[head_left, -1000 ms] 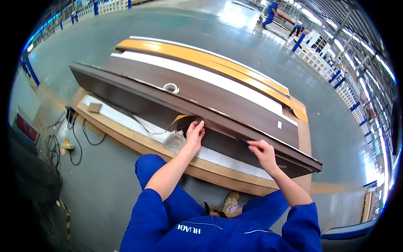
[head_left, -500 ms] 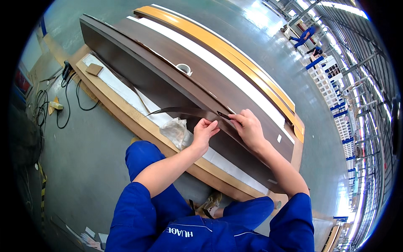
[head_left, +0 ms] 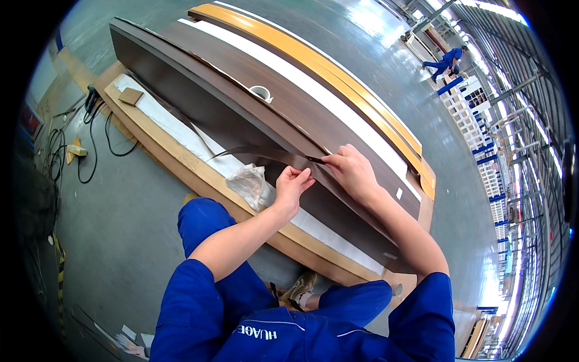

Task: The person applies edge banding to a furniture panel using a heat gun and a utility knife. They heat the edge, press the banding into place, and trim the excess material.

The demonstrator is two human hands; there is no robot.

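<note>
A thin dark veneer strip (head_left: 265, 154) is being pinched between the fingertips of the left hand (head_left: 294, 184) along the edge of a long dark brown door panel (head_left: 241, 120) lying on a board on the floor; its near end is being gripped by the closed right hand (head_left: 350, 172); a crumpled white cloth (head_left: 250, 184) is lying just beside the left hand.

Place: a factory hall or large workshop.
Floor: wide, glossy grey concrete floor (head_left: 362, 36).
Stock: long door panels (head_left: 253, 120) stacked on boards.
Surroundings: white racks (head_left: 476, 114), cables (head_left: 90, 151), a worker in blue overalls (head_left: 445, 60).
</note>
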